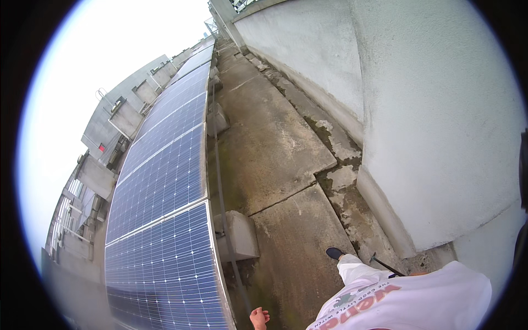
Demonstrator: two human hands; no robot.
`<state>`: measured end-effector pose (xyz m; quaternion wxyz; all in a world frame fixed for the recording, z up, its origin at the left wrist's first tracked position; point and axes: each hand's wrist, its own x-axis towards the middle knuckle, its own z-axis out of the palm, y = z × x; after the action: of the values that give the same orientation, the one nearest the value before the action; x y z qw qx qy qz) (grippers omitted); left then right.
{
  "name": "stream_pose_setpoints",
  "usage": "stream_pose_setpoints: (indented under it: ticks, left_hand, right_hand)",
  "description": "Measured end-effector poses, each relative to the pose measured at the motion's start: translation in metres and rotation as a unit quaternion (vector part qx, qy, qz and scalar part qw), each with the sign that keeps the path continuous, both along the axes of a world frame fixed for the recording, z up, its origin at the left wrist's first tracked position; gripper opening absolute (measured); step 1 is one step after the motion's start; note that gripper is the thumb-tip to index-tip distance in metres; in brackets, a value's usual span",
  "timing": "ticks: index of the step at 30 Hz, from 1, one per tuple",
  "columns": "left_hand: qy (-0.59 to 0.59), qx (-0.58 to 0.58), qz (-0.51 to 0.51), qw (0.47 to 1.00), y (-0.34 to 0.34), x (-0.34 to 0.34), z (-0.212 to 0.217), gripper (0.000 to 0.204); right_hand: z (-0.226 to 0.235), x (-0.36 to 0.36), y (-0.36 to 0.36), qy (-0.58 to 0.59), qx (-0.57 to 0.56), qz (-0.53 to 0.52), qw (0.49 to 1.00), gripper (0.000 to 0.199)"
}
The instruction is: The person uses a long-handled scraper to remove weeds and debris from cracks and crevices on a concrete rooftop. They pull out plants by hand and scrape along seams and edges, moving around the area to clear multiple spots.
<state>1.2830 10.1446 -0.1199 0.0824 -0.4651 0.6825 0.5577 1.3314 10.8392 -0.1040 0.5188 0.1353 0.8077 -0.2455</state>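
At the lower edge, my left hand [259,318] hangs beside the nearest solar panel [165,269], apart from it. Its fingers are loosely curled, slightly apart, and nothing shows in them. Only a sliver of my right hand [419,273] shows past my white shirt. It grips a thin black-handled tool [389,267] with a small crosswise head that points toward my shoe. The shirt hides most of that hand, and the tool's exact kind cannot be made out.
A long row of blue solar panels runs away on the left, raised on concrete blocks [239,236]. A metal rail [221,192] follows their edge. Stained concrete slabs [297,242] form a walkway, bordered on the right by a broken gutter [344,179] and a pale wall [434,126].
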Motion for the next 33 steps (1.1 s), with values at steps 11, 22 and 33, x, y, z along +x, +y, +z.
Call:
stream_pose_setpoints:
  ticks: [11,22,33]
  left_hand:
    - [-0.084,0.134,-0.118,0.980,0.155,-0.120,0.004,0.026]
    - [-0.082,0.173,0.467,0.863,0.214,0.155,-0.077,0.017]
    - [0.041,0.139,0.641,0.754,0.408,0.247,-0.068,0.022]
  right_hand:
    - [-0.004,-0.356,-0.005,-0.096,0.018,0.298,0.949,0.017]
    - [0.115,-0.519,-0.253,0.074,0.184,0.765,0.613,0.024]
    - [0.095,-0.357,-0.397,0.221,0.146,0.863,0.429,0.026]
